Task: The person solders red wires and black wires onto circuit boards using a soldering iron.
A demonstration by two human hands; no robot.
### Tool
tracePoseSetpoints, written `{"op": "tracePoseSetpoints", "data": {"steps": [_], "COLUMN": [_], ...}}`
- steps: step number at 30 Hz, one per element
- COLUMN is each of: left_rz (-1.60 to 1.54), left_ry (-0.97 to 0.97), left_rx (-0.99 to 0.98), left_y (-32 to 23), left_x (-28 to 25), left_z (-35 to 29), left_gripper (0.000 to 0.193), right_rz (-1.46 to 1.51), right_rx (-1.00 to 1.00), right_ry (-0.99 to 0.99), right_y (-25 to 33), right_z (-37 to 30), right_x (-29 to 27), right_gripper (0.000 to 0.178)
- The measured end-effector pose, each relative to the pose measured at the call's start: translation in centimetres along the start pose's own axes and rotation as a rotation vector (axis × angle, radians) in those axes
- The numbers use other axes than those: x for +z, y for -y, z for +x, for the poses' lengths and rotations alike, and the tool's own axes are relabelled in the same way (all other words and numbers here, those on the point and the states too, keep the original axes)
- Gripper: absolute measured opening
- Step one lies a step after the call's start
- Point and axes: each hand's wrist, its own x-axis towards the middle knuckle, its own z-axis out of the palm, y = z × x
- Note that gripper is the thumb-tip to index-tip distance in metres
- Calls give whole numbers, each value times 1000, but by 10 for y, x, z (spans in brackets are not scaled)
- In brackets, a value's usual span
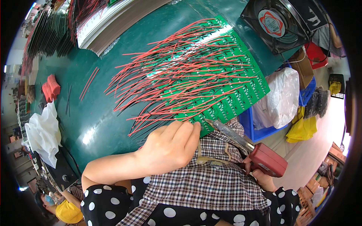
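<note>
A green circuit board panel (230, 103) lies on the table, with many red and black wires (181, 77) fanning out from it toward the left. My left hand (169, 147) is closed at the panel's near edge, fingertips bent down by the board and the lowest wires. Thin dark strands show beside that hand, but what its fingertips pinch is hidden. In my right hand (260, 175) is a soldering gun (267, 160) with a dark red body. Its metal tip points up and left, close to the board's near corner and just right of my left fingers.
A black fan (279, 26) stands at the far right. Beside the table, a blue crate (256, 130) holds a white plastic bag (281, 98). Loose red wires (89, 83), a red bundle (51, 88) and crumpled white paper (44, 132) lie left. Stacked boards (113, 26) stand behind. A co-worker in yellow (69, 211) sits lower left.
</note>
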Motion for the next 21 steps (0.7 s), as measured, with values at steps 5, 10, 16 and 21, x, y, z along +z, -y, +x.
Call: {"op": "tracePoseSetpoints", "data": {"steps": [5, 10, 16, 21], "left_rz": [134, 105, 196, 215], "left_ry": [-30, 52, 90, 105], "left_rx": [97, 48, 81, 80], "left_y": [1, 0, -5, -4], "left_x": [8, 1, 1, -1], "left_z": [8, 4, 9, 7], "left_gripper": [24, 35, 34, 35], "right_rz": [-75, -504, -641, -397], "right_rx": [-87, -171, -573, -148], "right_ry": [-27, 53, 132, 0], "right_y": [-29, -30, -11, -39], "right_z": [-11, -3, 13, -17], "right_x": [-17, -25, -21, -31], "right_gripper": [62, 70, 67, 56]}}
